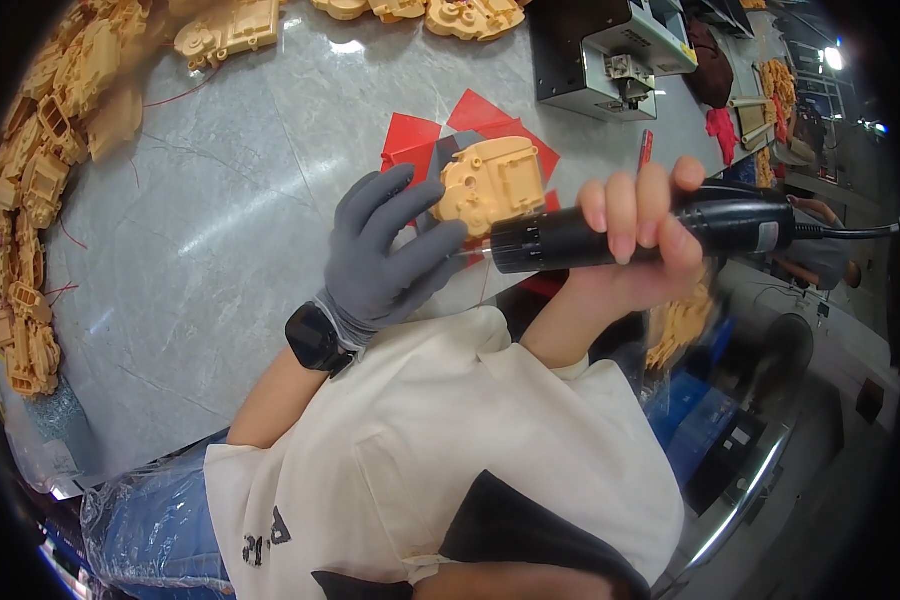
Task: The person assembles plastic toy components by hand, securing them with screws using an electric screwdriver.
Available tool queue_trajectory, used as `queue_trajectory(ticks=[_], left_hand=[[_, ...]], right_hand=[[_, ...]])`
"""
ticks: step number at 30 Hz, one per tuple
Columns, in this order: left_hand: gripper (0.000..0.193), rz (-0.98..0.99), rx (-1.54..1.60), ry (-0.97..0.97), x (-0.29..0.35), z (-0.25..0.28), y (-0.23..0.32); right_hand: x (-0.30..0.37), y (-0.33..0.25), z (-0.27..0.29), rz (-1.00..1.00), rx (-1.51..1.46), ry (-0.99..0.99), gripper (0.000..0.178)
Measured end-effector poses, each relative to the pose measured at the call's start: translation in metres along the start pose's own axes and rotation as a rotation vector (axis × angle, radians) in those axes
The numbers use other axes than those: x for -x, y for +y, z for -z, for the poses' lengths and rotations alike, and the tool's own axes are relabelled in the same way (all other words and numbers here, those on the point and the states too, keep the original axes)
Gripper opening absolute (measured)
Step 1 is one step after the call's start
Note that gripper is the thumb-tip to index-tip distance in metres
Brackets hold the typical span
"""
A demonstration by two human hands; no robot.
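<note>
Right of centre, the right hand (pixel 653 207) wraps its grip round a black screwdriver (pixel 568 240). The gloved left hand (pixel 385 245) meets a tan casing (pixel 495 183), upper centre; whether its grip pinches anything, I cannot tell.

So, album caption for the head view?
Gloved left hand at a tan part, bare right hand gripping a black corded tool.

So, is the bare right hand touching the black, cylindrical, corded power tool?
Touching. The head view shows it: the bare right hand is curled around the black, cylindrical, corded power tool, covering part of its casing.
</note>
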State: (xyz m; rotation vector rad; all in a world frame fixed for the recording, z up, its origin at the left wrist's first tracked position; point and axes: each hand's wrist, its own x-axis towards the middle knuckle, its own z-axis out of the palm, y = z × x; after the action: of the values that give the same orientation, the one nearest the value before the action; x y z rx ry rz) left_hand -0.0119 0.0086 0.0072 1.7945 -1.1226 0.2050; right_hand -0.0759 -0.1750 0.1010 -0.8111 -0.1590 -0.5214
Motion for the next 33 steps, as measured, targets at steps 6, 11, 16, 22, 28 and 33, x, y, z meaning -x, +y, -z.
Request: queue_trajectory(ticks=[6, 11, 16, 22, 28, 33], left_hand=[[0.029, 0.003, 0.0, 0.008, 0.0, -0.002, -0.002], [0.032, 0.018, 0.049, -0.057, 0.001, 0.003, -0.002], [0.029, 0.026, 0.056, -0.044, 0.0, 0.003, -0.002], [0.03, 0.031, 0.042, -0.032, 0.001, 0.001, -0.002], [0.031, 0.02, 0.031, -0.021, 0.002, 0.0, -0.002], [0.031, 0.013, 0.022, -0.044, 0.0, 0.001, 0.0]], right_hand=[[0.001, -0.007, -0.005, 0.015, 0.003, -0.032, 0.039], [0.0, -0.002, -0.01, 0.014, 0.099, -0.093, 0.042], [0.0, 0.0, -0.011, 0.021, 0.118, -0.083, 0.042], [0.0, -0.002, -0.009, 0.035, 0.122, -0.082, 0.042], [0.0, -0.001, -0.009, 0.037, 0.13, -0.067, 0.042], [0.002, -0.002, -0.01, 0.046, 0.149, -0.054, 0.042]])
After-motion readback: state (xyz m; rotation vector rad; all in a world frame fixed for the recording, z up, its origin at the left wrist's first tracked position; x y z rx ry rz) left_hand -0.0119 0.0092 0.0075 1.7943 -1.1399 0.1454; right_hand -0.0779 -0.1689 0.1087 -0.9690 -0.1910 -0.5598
